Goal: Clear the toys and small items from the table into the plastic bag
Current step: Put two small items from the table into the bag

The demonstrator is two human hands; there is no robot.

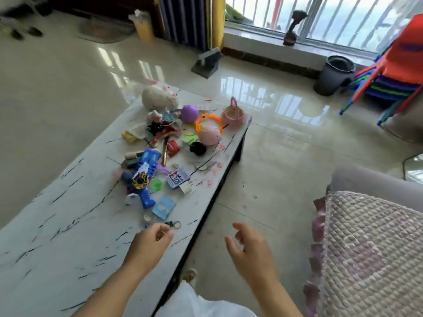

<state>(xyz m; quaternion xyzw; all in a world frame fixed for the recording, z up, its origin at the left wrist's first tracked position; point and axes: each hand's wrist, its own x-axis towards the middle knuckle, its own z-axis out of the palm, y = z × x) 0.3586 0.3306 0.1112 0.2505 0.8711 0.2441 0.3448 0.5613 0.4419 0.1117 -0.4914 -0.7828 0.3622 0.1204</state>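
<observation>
Almost nothing looks cleared: the marble-top table [68,225] carries a full heap, from the plush rabbit [159,98] and pink egg [209,135] to the blue toy robot [146,175] and keyring [173,224]. The left hand [152,242] hovers loosely curled near the keyring, possibly pinching something small. The right hand [248,248] hangs relaxed, empty. White plastic at the bottom edge may be the plastic bag [201,305].

The room is lit brightly by daylight from the barred window [338,17] at upper right. Strong glare is thrown across the glossy floor [263,97] (pale streaks). Edges are bowed by the wide lens, and everything is slightly blurred.
</observation>
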